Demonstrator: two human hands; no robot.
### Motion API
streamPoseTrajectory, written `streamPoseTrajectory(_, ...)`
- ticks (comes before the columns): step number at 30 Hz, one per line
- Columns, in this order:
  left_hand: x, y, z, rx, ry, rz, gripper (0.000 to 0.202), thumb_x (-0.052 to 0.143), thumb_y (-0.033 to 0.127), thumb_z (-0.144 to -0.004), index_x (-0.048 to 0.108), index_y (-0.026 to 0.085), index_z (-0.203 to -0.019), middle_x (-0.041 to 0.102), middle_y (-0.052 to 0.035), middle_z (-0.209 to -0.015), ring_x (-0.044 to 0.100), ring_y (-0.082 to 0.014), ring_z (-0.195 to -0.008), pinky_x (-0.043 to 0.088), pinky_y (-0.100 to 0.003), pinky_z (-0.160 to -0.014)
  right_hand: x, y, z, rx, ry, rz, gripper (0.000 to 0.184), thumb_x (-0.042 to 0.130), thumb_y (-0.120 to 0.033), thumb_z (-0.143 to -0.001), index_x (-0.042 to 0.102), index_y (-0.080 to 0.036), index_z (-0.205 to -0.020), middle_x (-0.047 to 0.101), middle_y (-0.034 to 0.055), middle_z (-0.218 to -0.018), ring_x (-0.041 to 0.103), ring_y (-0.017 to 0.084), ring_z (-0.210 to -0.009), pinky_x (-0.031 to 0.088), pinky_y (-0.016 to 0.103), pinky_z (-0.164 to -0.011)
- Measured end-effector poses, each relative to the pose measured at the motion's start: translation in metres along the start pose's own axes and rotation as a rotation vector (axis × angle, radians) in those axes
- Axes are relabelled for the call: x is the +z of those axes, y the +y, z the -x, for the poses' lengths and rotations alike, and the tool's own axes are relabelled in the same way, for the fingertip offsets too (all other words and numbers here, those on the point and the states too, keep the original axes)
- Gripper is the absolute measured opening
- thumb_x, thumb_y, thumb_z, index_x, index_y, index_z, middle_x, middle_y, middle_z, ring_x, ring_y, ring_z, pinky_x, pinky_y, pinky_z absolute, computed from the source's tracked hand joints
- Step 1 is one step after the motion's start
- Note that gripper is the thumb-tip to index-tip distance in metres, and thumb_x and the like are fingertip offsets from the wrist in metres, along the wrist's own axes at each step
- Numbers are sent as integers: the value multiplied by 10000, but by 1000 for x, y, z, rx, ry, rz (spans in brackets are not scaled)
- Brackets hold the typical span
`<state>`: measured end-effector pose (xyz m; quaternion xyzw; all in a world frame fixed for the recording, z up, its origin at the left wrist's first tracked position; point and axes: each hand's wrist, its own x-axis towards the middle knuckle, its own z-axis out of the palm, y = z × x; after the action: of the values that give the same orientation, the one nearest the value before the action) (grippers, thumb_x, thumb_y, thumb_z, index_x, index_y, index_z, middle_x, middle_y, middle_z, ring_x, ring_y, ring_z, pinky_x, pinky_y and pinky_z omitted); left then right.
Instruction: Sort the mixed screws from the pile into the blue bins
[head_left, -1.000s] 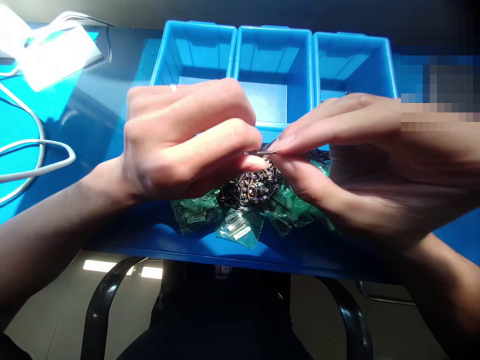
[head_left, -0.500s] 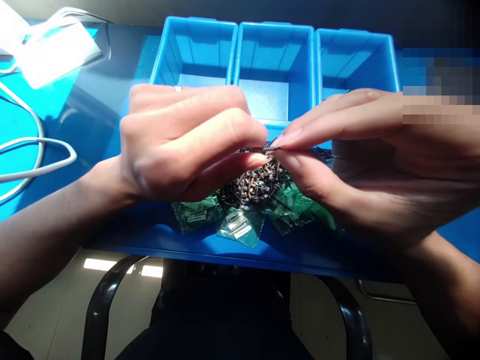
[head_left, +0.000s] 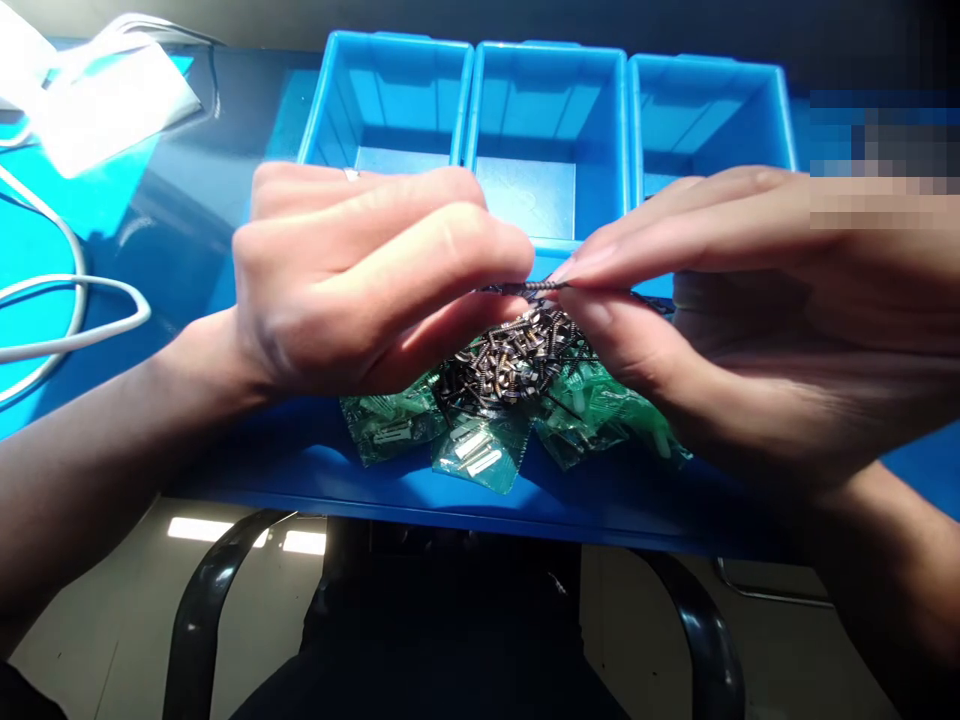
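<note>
Between my two hands lies a dark threaded screw (head_left: 541, 286), held level above the table. My left hand (head_left: 360, 280) pinches its left end between thumb and forefinger, which hide that end. At the other end, the thumb and fingertips of my right hand (head_left: 735, 290) close on the tip. Beneath the hands is a heap of loose screws (head_left: 510, 365), partly hidden by my fingers. Small clear bags lie along its near side: the middle bag (head_left: 484, 455) has pale strip-like pieces in it, and the right bag (head_left: 585, 425) shows green pieces.
Three blue bins stand side by side at the back: the left bin (head_left: 409, 100), the middle bin (head_left: 551, 110) and the right bin (head_left: 712, 110). A white cable (head_left: 75, 285) loops over the left of the blue table (head_left: 247, 460). Black chair arms flank the near edge.
Both hands have risen slightly and the left has shifted a little to the left. More of the screw's threaded length shows between the fingertips.
</note>
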<state>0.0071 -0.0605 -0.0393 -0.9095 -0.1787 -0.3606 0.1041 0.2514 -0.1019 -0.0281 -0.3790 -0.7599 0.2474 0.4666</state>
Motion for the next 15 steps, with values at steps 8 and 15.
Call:
streamPoseTrajectory(8,-6,0,-1,5,-50,-40,235,518,377,-1150,645,191,-1219,736,-17,-1003,697,-111,-864,479,-299,-711,-5,2,-2,10,11,-15,413,879,-592,-869,785,-307,-1153,783,60,-1010,815,316,-1080,747,378,-764)
streamPoseTrajectory(15,2,-4,0,34,24,-13,251,588,404,-1123,661,178,-1203,720,-22,-955,653,-110,-804,408,-303,-666,-17,6,5,-87,-5,42,242,835,-246,-924,796,-296,-1157,813,-3,-1151,793,213,-1027,738,362,-894)
